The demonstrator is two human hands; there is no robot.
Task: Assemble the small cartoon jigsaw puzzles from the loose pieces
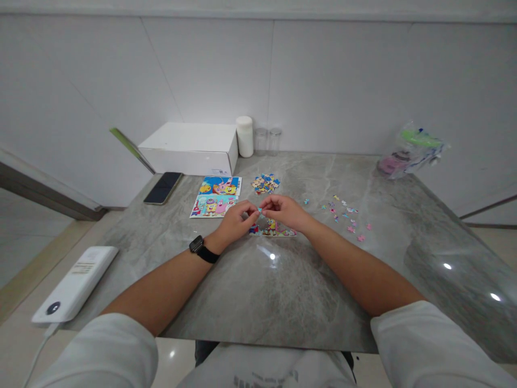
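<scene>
My left hand [236, 221] and my right hand [285, 210] meet over the middle of the grey marble table [283, 291]. Both pinch a small light-blue puzzle piece [259, 210] between their fingertips. Just under the hands lies a partly built colourful jigsaw [274, 229]. A heap of loose pieces [265, 183] sits behind the hands. More pink and blue pieces [347, 218] are scattered to the right. Two cartoon picture cards [216, 196] lie to the left. A black watch [200, 248] is on my left wrist.
A black phone [162, 187] and a white box [191, 146] are at the back left, with a white jar [244, 136] and two clear jars [267, 141] beside it. A white power bank [75, 283] lies at the left edge. A plastic bag [410, 150] sits back right.
</scene>
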